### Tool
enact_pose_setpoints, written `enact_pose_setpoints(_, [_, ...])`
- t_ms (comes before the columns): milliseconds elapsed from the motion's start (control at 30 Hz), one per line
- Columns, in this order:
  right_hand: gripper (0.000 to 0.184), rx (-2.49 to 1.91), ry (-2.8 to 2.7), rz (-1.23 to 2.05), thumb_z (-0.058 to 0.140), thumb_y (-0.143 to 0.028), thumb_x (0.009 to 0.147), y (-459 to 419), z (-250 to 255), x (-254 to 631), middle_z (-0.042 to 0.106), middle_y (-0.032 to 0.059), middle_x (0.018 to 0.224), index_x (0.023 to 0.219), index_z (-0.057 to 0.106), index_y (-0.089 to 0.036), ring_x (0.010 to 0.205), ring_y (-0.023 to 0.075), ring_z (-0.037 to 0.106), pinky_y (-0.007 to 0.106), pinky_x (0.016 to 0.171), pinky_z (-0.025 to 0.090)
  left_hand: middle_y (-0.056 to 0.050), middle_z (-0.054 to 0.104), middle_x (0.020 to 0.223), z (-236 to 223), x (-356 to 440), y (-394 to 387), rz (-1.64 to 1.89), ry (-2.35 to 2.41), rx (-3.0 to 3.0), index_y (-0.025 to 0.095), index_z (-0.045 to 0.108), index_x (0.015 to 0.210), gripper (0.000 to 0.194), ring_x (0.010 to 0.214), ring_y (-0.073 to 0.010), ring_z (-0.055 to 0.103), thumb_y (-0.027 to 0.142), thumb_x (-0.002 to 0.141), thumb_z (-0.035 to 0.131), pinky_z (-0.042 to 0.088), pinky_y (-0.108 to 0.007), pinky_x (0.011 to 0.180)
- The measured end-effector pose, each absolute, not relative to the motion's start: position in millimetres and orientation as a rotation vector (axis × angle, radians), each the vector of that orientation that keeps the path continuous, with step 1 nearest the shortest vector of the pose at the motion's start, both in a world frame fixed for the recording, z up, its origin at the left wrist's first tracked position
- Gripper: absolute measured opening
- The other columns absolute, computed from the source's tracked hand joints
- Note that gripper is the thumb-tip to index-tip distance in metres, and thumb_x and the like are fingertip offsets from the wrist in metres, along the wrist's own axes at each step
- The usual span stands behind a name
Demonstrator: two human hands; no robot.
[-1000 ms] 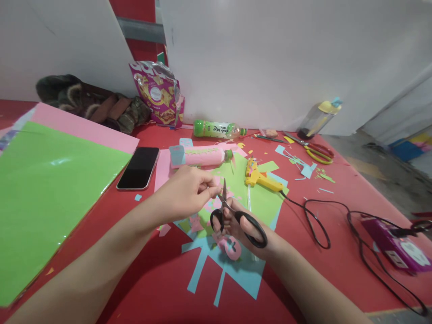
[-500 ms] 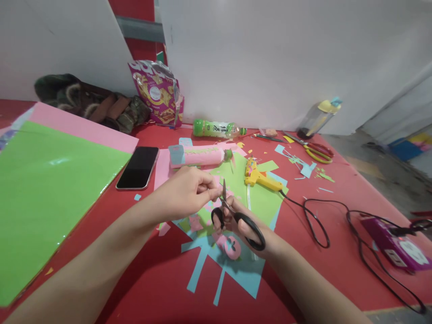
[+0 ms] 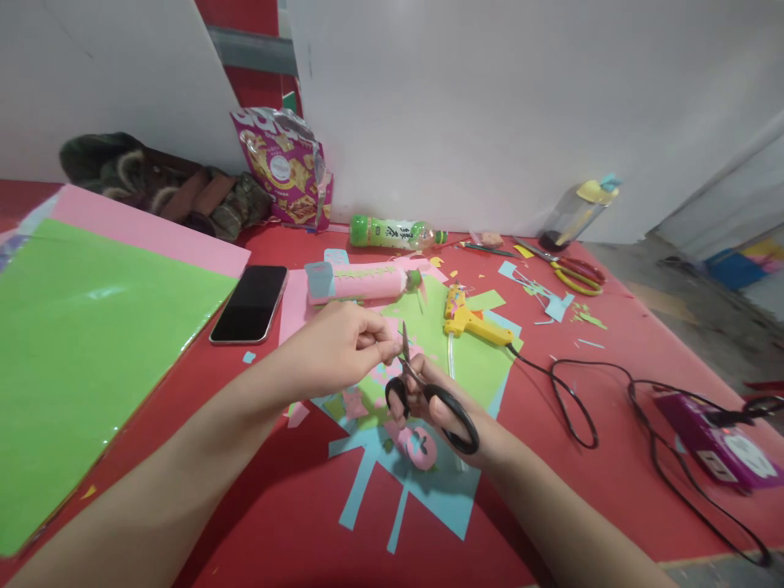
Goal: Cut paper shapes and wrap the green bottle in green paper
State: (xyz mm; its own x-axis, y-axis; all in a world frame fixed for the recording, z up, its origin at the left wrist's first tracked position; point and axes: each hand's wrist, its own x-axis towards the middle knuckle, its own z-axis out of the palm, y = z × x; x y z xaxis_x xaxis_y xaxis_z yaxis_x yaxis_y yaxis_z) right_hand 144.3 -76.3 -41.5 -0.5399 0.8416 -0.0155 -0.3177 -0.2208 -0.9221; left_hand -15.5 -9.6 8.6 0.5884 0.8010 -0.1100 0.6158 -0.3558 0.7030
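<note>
My right hand (image 3: 427, 402) grips black-handled scissors (image 3: 415, 372) by their loops, blades pointing up and away. Beside the blades, my left hand (image 3: 352, 347) is closed, thumb and fingertips pinched on something too small to name. Below both hands lie green paper (image 3: 483, 367), light blue paper (image 3: 450, 490) with cut strips, and several pink scraps (image 3: 354, 403). A round pink paper piece (image 3: 421, 449) with a dark mark rests just under the scissors. A pink-wrapped bottle (image 3: 367, 282) lies on its side beyond my left hand.
A yellow glue gun (image 3: 481, 327) lies to the right, its cord trailing near a purple power strip (image 3: 716, 445). A phone (image 3: 251, 304) and green sheets (image 3: 110, 327) are at left. Behind are a snack bag (image 3: 285, 171), tea bottle (image 3: 392, 234) and red-yellow-handled scissors (image 3: 576, 273).
The scissors have shifted very slightly to the left beside my pinched left fingers. A small green scrap now shows below my right hand. Both hands keep their hold.
</note>
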Motion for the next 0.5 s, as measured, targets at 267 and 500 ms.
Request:
enact_pose_setpoints(267, [0.041, -0.725, -1.185, 1.831, 0.054, -0.054, 0.068, -77.3, -44.0, 142.7, 0.042, -0.0011, 0.072, 0.077, 0.031, -0.021, 0.063, 0.0105, 0.040, 0.026, 0.059, 0.032, 0.004, 0.036, 0.045, 7.9, -11.6, -11.3, 0.391, 1.102, 1.988, 0.013, 0.053, 0.058, 0.028, 0.043, -0.0067, 0.034, 0.035, 0.073, 0.044, 0.025, -0.017, 0.041])
enact_pose_setpoints(500, [0.042, -0.718, -1.172, 1.787, 0.054, -0.055, 0.066, -77.8, -42.9, 141.7, 0.042, -0.0010, 0.073, 0.077, 0.031, -0.022, 0.062, 0.0114, 0.039, 0.027, 0.060, 0.031, 0.003, 0.041, 0.049, 7.5, -7.0, -15.1, 0.439, 1.097, 1.867, 0.012, 0.054, 0.060, 0.026, 0.045, -0.0067, 0.036, 0.035, 0.072, 0.047, 0.030, -0.018, 0.044])
